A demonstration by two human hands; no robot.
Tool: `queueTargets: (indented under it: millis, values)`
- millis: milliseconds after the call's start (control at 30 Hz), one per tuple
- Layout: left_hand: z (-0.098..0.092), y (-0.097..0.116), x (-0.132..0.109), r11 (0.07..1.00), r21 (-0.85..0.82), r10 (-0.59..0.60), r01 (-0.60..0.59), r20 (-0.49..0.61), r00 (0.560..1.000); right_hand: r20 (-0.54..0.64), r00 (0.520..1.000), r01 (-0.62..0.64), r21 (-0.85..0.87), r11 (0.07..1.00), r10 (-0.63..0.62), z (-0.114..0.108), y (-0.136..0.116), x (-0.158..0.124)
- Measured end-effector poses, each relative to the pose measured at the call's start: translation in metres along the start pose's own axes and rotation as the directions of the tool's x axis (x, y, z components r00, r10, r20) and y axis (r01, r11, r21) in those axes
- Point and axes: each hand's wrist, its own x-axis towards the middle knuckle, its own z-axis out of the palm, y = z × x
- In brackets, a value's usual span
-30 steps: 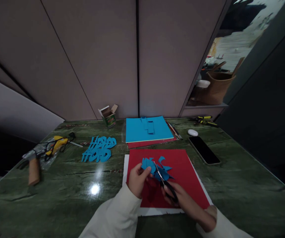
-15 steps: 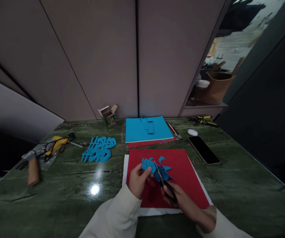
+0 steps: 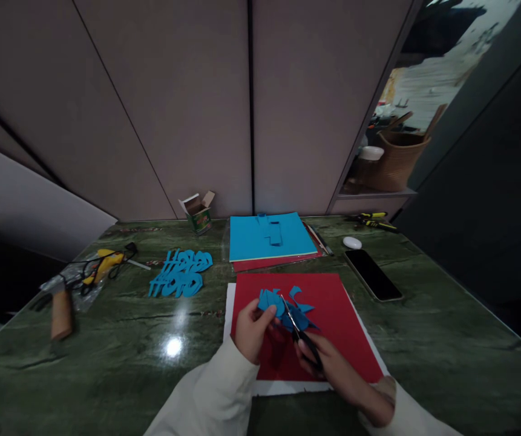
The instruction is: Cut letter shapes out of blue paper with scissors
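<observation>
My left hand [image 3: 251,330] pinches a blue paper cut-out [image 3: 273,303] just above a red sheet [image 3: 346,321] that lies on a white sheet. My right hand [image 3: 333,363] grips black-handled scissors [image 3: 299,333], whose blades point up and left into the blue paper. More blue scraps [image 3: 299,300] lie on the red sheet beside the blades. Both sleeves are cream coloured.
On the green marble table [image 3: 106,363] lie finished blue cut-outs [image 3: 181,272], a stack of blue and red paper [image 3: 271,239], a small open box [image 3: 199,212], a phone [image 3: 373,274], a white oval thing [image 3: 352,243], a yellow glue gun [image 3: 103,261] and a wooden-handled tool [image 3: 62,313].
Almost nothing differs: both hands stay in place over the red sheet, with only a slight shift of the scissors and the blue paper.
</observation>
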Motion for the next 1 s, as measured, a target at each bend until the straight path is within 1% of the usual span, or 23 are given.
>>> queueTargets:
  millis: [167, 333, 467, 567, 667, 867, 1000]
  values:
    - [0.000, 0.000, 0.001, 1.000, -0.007, -0.014, 0.014, -0.014, 1.000, -0.004, 1.000, 0.005, -0.032, 0.999, -0.005, -0.001, 0.001, 0.000]
    - [0.000, 0.002, 0.001, 1.000, -0.012, -0.011, 0.011, -0.037, 0.999, 0.003, 0.999, 0.050, -0.031, 0.998, -0.050, 0.000, -0.002, -0.002]
    - [0.000, 0.002, 0.002, 1.000, -0.017, -0.012, 0.012, -0.049, 0.999, 0.044, 0.998, 0.054, -0.076, 0.996, -0.051, 0.000, -0.009, -0.003]
    - [-0.001, 0.002, 0.002, 1.000, -0.014, -0.017, 0.017, -0.040, 0.999, 0.061, 0.997, 0.047, -0.105, 0.993, -0.041, -0.001, -0.011, -0.003]
    - [-0.001, 0.002, 0.002, 1.000, 0.011, -0.013, 0.013, -0.011, 1.000, 0.060, 0.998, 0.041, -0.090, 0.995, -0.036, -0.002, -0.009, -0.002]
    - [0.001, 0.007, 0.000, 0.999, 0.048, -0.008, 0.008, -0.003, 1.000, -0.012, 1.000, 0.000, -0.035, 0.999, 0.000, -0.004, 0.001, 0.000]
    - [0.001, 0.007, -0.001, 0.999, 0.049, -0.006, 0.006, -0.003, 1.000, -0.028, 0.999, -0.024, -0.011, 1.000, 0.024, -0.003, 0.001, 0.000]
